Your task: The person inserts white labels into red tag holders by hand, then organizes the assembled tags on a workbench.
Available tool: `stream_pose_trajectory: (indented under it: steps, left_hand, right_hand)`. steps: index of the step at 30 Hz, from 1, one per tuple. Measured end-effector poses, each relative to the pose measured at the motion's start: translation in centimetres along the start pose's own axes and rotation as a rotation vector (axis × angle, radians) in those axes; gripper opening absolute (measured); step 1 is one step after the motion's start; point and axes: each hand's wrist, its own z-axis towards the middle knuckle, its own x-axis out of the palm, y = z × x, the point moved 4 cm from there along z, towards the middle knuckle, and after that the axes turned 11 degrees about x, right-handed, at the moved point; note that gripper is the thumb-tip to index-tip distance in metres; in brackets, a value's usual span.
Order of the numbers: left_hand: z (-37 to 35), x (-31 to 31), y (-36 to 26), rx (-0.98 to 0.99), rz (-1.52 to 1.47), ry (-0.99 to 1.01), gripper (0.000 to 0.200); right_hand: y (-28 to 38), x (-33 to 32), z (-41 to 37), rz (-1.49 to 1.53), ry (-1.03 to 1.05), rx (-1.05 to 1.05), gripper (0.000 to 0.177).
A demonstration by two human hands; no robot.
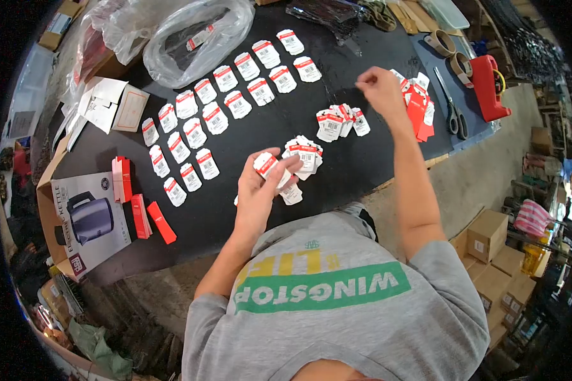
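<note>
My left hand (258,190) holds a small stack of white tags with red bands (267,165) between thumb and fingers. Right beside it lies a pile of similar tags (305,154), partly behind its fingertips. My right hand (381,92) is raised over the table with its fingers curled and pressed together; whatever they may hold is too small to make out. Just below it sits another tag pile (330,125). Loose tags (237,105) are laid out in slanting rows across the black table (203,235). More tags and red strips (417,108) lie right of my right hand.
An electric kettle box (92,222) stands at the left, beside bundles of red strips (141,216). A clear plastic bag (165,63) lies at the back. Scissors (452,108), tape rolls (442,43) and a red tape dispenser (486,89) are at the right. Cartons (486,236) sit beyond.
</note>
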Motion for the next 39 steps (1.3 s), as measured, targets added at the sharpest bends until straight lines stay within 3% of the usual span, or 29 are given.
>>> stream_pose_trajectory:
  steps: [5,12,18,20,24,26,30,32,34,39]
  left_hand:
    - [1.2,1.1,-0.5,-0.032,-0.233,0.091,0.036]
    - [1.8,2.4,-0.6,-0.090,-0.165,0.152,0.030]
    - [2.4,2.6,0.2,-0.020,-0.249,0.096,0.027]
    - [2.6,2.3,0.0,-0.018,-0.228,0.075,0.027]
    - [2.9,1.6,0.5,-0.022,-0.048,0.049,0.026]
    - [3.1,1.5,1.0,0.038,-0.041,0.026,0.026]
    - [3.4,2.0,1.1,0.182,0.091,-0.004,0.024]
    - [3.2,2.6,0.9,0.205,0.115,-0.008,0.022]
    - [3.1,2.8,0.5,0.279,0.236,-0.004,0.019]
    - [2.7,2.9,0.3,0.320,0.331,-0.001,0.014]
  right_hand:
    - [-1.7,-1.2,-1.5,-0.172,0.083,0.230,0.017]
    - [-2.0,-0.2,-2.6,-0.028,-0.031,0.249,0.018]
    - [-1.7,0.3,-3.4,-0.190,-0.080,0.108,0.010]
    - [-1.3,-0.7,-4.0,-0.043,-0.096,0.094,0.011]
    - [0.0,-3.6,-5.0,0.255,0.068,0.281,0.015]
    - [1.3,-4.3,-6.2,0.369,0.159,0.262,0.014]
    - [6.2,-3.1,-10.6,0.481,0.549,0.232,0.011]
    - [7.0,-1.4,-12.4,0.474,0.556,0.137,0.010]
    - [7.9,-0.8,-13.2,0.436,0.612,0.216,0.011]
    - [7.4,0.2,-13.4,0.472,0.530,0.176,0.012]
